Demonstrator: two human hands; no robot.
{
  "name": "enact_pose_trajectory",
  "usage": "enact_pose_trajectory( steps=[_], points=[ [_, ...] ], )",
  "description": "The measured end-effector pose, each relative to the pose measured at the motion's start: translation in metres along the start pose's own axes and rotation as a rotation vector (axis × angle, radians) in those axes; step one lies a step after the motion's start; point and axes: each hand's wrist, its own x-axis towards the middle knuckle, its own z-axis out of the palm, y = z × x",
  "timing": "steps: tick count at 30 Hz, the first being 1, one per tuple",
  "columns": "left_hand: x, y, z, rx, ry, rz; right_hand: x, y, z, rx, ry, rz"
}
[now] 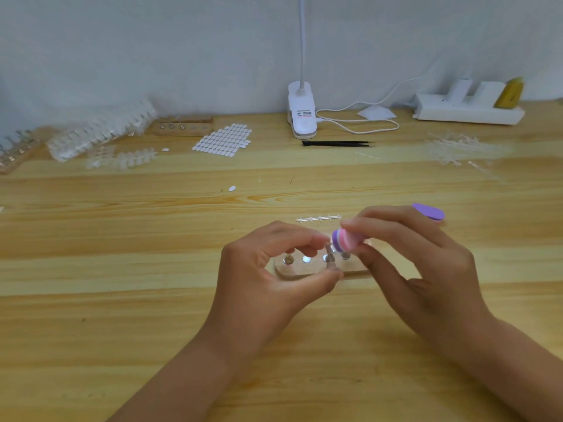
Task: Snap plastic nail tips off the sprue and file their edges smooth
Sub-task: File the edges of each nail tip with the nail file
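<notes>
- Left hand (274,269) pinches a small clear nail tip (328,250) over the wooden stand (355,274).
- Right hand (408,260) grips a pink-purple file (347,240) against the tip.
- A bare sprue (318,218) lies just beyond.
- Black tweezers (336,143) lie far back.

A pale wood-grain table (122,330) spreads out on every side of the grip, its boards running left to right. Straight beyond the grip, at the table's far edge, stands a white clip-on lamp (301,112), its gooseneck rising out of view against a plain pale grey-white wall (152,41). A white cable (356,102) loops on the table just right of the lamp. Far beyond and to the right of the grip, a white power strip (457,112) lies against the wall. The light is soft and even.
</notes>
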Motion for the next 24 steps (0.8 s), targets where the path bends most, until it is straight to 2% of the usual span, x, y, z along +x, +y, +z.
enact_pose_trajectory(
  steps=[4,8,12,17,21,24],
  points=[
    [-0.002,0.000,0.001,0.005,-0.022,0.036,-0.005,-0.004,0.006,0.011,-0.043,-0.100],
    [-0.002,-0.002,0.001,0.015,0.001,0.007,-0.001,0.004,0.001,-0.009,0.008,-0.019],
    [-0.004,0.000,0.001,-0.002,-0.024,0.032,-0.006,-0.005,0.006,0.041,-0.023,-0.109],
    [-0.003,0.002,0.000,0.017,0.010,0.021,0.000,0.001,-0.001,0.004,0.040,-0.053],
    [-0.005,0.002,0.000,0.017,-0.027,0.045,-0.007,-0.006,0.004,0.043,-0.041,-0.128],
    [-0.004,0.001,0.001,0.021,-0.004,0.021,-0.003,0.006,-0.002,-0.023,-0.024,-0.090]
  ],
)
